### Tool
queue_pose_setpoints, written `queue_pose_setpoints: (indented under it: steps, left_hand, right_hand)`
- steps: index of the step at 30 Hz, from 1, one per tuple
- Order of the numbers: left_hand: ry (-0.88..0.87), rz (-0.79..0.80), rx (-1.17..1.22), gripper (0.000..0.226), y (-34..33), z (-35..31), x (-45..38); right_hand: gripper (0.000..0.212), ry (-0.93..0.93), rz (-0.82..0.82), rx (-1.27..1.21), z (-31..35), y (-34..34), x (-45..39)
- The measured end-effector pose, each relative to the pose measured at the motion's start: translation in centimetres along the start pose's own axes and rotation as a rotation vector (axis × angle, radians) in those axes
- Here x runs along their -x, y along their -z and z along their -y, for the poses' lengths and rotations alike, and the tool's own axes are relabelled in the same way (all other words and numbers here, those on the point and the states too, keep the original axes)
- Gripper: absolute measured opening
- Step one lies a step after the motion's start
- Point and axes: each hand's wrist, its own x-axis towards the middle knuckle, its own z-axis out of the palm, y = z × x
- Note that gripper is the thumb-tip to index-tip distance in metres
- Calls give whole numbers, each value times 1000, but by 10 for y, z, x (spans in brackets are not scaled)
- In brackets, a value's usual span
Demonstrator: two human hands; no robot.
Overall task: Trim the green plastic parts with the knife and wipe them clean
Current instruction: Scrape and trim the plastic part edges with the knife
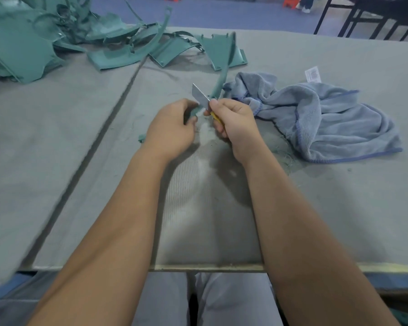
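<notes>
The left hand (172, 128) has its fingers curled around the near end of a long, narrow green plastic strip (223, 74), which rises from the hand toward the far side of the table (339, 208). The right hand (233, 121) grips a knife (201, 97) with a yellow handle; its fingers are closed around the handle and the thumb lies near the base of the blade. The grey blade points up and to the left and touches the strip just above the left hand. Both hands are held over the middle of the table, close to each other.

A crumpled blue-grey towel (327, 118) lies just to the right of the hands. It has a darker blue edge and a small white label (312, 75) at its far side; the writing on the label is too small to read. A pile of green plastic parts (57, 38) lies at the far left of the table. One small green scrap (141, 138) lies just left of the left wrist, and thin green shavings (285, 156) are scattered near the towel.
</notes>
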Motion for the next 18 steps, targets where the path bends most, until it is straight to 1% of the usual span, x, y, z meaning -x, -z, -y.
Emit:
queue_pose_setpoints:
  steps: [2, 4, 7, 9, 11, 13, 15, 18]
  left_hand:
    - [51, 60, 37, 34, -2, -3, 3]
    - [97, 82, 89, 46, 0, -6, 5]
    - [83, 104, 186, 57, 3, -8, 5]
    - [60, 132, 270, 52, 6, -7, 5]
    - [55, 110, 319, 39, 7, -7, 6]
    - [66, 90, 305, 42, 7, -7, 5]
    - [63, 110, 301, 44, 4, -4, 5]
    - [69, 96, 320, 32, 4, -2, 3]
  right_hand:
    - [32, 20, 22, -7, 0, 0, 0]
    - [33, 17, 37, -10, 1, 0, 1]
    - [36, -11, 58, -47, 3, 2, 1]
    - [38, -20, 64, -65, 4, 2, 1]
    - [39, 4, 36, 4, 2, 1, 0]
    - [41, 39, -8, 118, 0, 0, 0]
    - [41, 57, -31, 163, -3, -1, -1]
    - [40, 63, -39, 149, -4, -2, -1]
